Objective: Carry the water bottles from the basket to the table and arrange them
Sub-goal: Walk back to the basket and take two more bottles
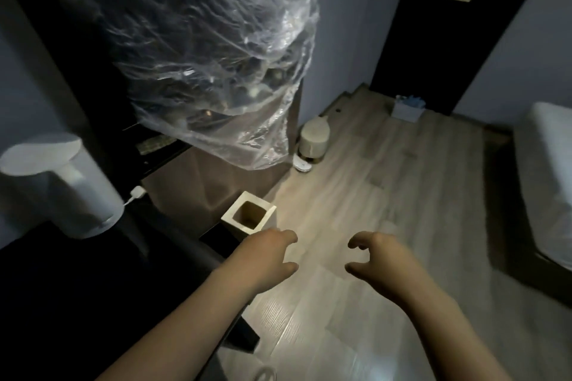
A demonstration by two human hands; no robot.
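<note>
Whitish basket (407,113) by the dark door (411,25), blue tops showing, probably the water bottles (410,99): walk there first. Keep left hand (269,252) and right hand (377,260), both empty and loosely curled, ready to grip bodies.

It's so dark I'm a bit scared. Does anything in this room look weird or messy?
The big crinkled clear plastic sheet looks odd: it hangs in a lumpy bundle over dark things, above the brown cabinet. Nothing looks spilled or broken.
</note>
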